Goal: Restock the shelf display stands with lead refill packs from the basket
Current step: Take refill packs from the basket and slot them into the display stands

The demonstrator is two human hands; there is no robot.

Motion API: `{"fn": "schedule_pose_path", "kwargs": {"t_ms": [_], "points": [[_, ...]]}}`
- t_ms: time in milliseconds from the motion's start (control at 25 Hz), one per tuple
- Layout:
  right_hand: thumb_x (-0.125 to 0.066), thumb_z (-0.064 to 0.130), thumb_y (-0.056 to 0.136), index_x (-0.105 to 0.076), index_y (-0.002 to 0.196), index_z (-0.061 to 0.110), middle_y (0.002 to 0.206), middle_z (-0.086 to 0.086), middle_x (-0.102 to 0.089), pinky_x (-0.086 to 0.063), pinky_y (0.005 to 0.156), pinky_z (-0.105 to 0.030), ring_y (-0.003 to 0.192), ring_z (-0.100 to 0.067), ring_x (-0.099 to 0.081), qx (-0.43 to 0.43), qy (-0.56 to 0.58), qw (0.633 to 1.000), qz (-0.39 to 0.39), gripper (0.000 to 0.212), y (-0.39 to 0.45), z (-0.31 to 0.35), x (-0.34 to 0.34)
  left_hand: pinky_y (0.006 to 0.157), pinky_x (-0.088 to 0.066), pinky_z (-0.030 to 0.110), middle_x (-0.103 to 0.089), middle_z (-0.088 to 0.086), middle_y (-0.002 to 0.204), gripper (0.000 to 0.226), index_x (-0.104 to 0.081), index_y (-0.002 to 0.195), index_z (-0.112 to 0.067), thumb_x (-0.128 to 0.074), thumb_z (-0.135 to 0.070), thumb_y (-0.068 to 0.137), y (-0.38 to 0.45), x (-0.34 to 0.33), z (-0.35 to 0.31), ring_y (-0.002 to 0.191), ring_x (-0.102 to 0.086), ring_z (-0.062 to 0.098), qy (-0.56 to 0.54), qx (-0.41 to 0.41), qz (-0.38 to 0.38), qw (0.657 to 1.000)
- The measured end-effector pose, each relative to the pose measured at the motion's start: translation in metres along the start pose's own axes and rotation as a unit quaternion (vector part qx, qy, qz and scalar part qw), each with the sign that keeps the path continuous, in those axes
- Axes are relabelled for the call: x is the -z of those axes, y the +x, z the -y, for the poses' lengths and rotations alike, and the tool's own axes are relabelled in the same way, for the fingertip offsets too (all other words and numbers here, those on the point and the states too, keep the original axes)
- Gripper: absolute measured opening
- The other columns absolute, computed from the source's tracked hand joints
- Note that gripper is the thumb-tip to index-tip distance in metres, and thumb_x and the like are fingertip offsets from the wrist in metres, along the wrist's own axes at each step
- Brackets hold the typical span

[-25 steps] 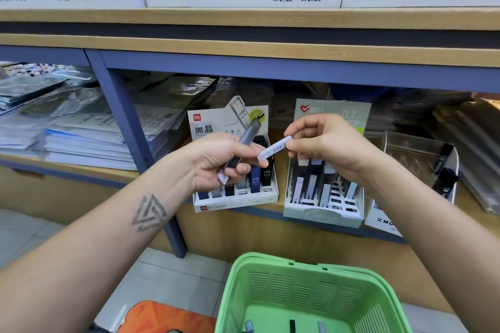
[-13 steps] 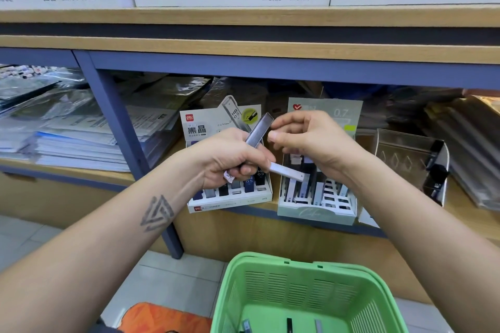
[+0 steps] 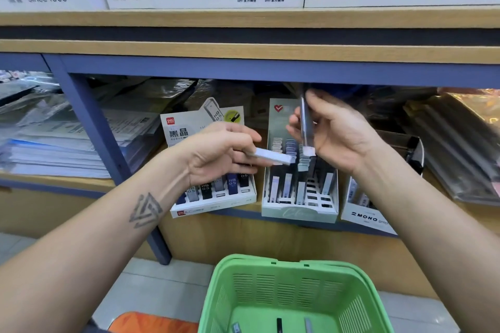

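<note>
Wooden shelf (image 3: 81, 181) with blue frame, carrying three display stands (image 3: 299, 209). Left hand (image 3: 219, 151) grips a white pack (image 3: 273, 156); right hand (image 3: 335, 130) pinches a grey pack (image 3: 307, 127). Green basket (image 3: 292, 295) stands below.

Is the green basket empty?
No. A few small lead packs lie on the floor of the basket.

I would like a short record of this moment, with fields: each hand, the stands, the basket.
left hand: holds a white lead pack, lying nearly level
right hand: holds a grey lead pack, upright
middle stand: partly filled, several slots empty
left stand: front row of packs marked HB 0.5
basket: green, a few packs on its bottom
</note>
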State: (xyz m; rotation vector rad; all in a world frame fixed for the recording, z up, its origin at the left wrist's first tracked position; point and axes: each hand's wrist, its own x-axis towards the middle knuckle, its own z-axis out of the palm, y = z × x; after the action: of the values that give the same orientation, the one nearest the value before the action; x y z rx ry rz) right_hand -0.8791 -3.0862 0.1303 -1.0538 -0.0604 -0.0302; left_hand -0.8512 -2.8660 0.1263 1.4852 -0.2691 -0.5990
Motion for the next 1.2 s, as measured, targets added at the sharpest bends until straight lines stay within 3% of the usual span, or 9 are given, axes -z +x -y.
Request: {"fn": "schedule_pose_path", "kwargs": {"t_ms": [120, 240, 400, 520, 600, 680, 920, 1040, 1200], "points": [[-0.065, 0.016, 0.097, -0.066, 0.12, 0.007, 0.08, -0.013, -0.064, -0.056, 0.056, -0.029, 0.06, -0.018, -0.061, -0.025, -0.198, 0.98, 0.02, 0.025, -0.009, -0.004, 0.003, 0.086, -0.059, 0.054, -0.065, 0.028, 0.1, 0.024, -0.052, 0.098, -0.002, -0.047, 0.018, 0.087, 0.005, -0.009, -0.003, 0.096, -0.071, 0.047, -0.111, -0.051, -0.026, 0.992], [-0.065, 0.012, 0.097, -0.07, 0.124, 0.01, 0.078, -0.015, -0.067, -0.051, 0.052, -0.026, 0.059, -0.018, -0.06, -0.059, -0.285, 0.954, 0.069, 0.027, -0.016, -0.011, 0.004, 0.078, -0.061, 0.049, -0.066, 0.03, 0.102, 0.022, -0.05, 0.093, -0.004, -0.048, 0.018, 0.087, 0.013, -0.017, -0.002, 0.098, -0.071, 0.044, -0.145, -0.08, -0.053, 0.985], [-0.054, -0.013, 0.095, -0.058, 0.132, -0.001, 0.097, -0.025, -0.071, -0.06, 0.073, -0.028, 0.081, -0.025, -0.069, -0.073, -0.223, 0.966, 0.107, 0.039, -0.023, -0.002, 0.017, 0.061, -0.062, 0.035, -0.056, 0.019, 0.085, 0.017, -0.052, 0.102, 0.003, -0.049, 0.015, 0.09, 0.023, -0.029, -0.002, 0.069, -0.07, 0.028, -0.154, -0.066, -0.116, 0.979], [-0.061, -0.006, 0.094, -0.057, 0.12, -0.006, 0.098, -0.03, -0.072, -0.062, 0.066, -0.026, 0.076, -0.029, -0.074, -0.062, -0.219, 0.972, 0.064, 0.026, -0.027, 0.005, 0.029, 0.035, -0.029, 0.017, -0.048, 0.009, 0.076, 0.017, -0.055, 0.109, 0.005, -0.048, 0.003, 0.093, 0.025, -0.036, -0.001, 0.049, -0.041, 0.01, -0.073, -0.024, -0.117, 0.99], [-0.068, 0.0, 0.091, -0.064, 0.111, -0.006, 0.086, -0.023, -0.074, -0.057, 0.056, -0.02, 0.066, -0.022, -0.072, -0.04, -0.258, 0.965, 0.022, 0.022, -0.028, 0.008, 0.037, 0.033, -0.015, 0.016, -0.051, 0.006, 0.07, 0.015, -0.058, 0.105, -0.001, -0.054, -0.014, 0.098, 0.027, -0.045, -0.002, 0.048, -0.031, 0.008, -0.037, -0.025, -0.073, 0.996], [-0.072, 0.002, 0.087, -0.069, 0.109, -0.006, 0.078, -0.016, -0.073, -0.054, 0.054, -0.017, 0.062, -0.017, -0.069, -0.014, -0.271, 0.963, -0.003, 0.023, -0.029, 0.011, 0.045, 0.032, -0.015, 0.015, -0.053, 0.008, 0.066, 0.011, -0.06, 0.098, -0.001, -0.058, -0.012, 0.099, 0.03, -0.056, -0.003, 0.043, -0.03, 0.007, -0.003, -0.048, -0.064, 0.997], [-0.073, -0.006, 0.08, -0.065, 0.111, -0.006, 0.099, -0.02, -0.073, -0.061, 0.081, -0.028, 0.091, -0.031, -0.074, 0.11, -0.188, 0.976, -0.031, 0.033, -0.039, 0.028, 0.07, 0.031, -0.016, 0.013, -0.052, 0.011, 0.066, 0.006, -0.056, 0.102, 0.001, -0.056, -0.004, 0.098, 0.044, -0.078, -0.006, 0.044, -0.029, 0.006, -0.097, -0.001, -0.078, 0.992], [-0.073, 0.004, 0.089, -0.069, 0.107, 0.001, 0.091, -0.015, -0.075, -0.061, 0.076, -0.029, 0.078, -0.025, -0.073, 0.186, -0.268, 0.939, -0.111, 0.019, -0.041, 0.035, 0.085, 0.033, -0.017, 0.015, -0.056, 0.012, 0.066, 0.017, -0.056, 0.103, 0.0, -0.058, -0.017, 0.099, 0.054, -0.087, -0.005, 0.043, -0.03, 0.01, 0.011, 0.001, -0.114, 0.993], [-0.066, 0.009, 0.097, -0.073, 0.1, 0.012, 0.078, -0.007, -0.073, -0.061, 0.075, -0.033, 0.067, -0.015, -0.069, 0.226, -0.446, 0.851, -0.163, 0.008, -0.038, 0.046, 0.099, 0.036, -0.03, 0.017, -0.065, 0.005, 0.076, 0.011, -0.068, 0.095, -0.007, -0.06, -0.002, 0.089, 0.061, -0.088, 0.001, 0.045, -0.043, 0.008, 0.255, -0.114, -0.162, 0.946]]}}
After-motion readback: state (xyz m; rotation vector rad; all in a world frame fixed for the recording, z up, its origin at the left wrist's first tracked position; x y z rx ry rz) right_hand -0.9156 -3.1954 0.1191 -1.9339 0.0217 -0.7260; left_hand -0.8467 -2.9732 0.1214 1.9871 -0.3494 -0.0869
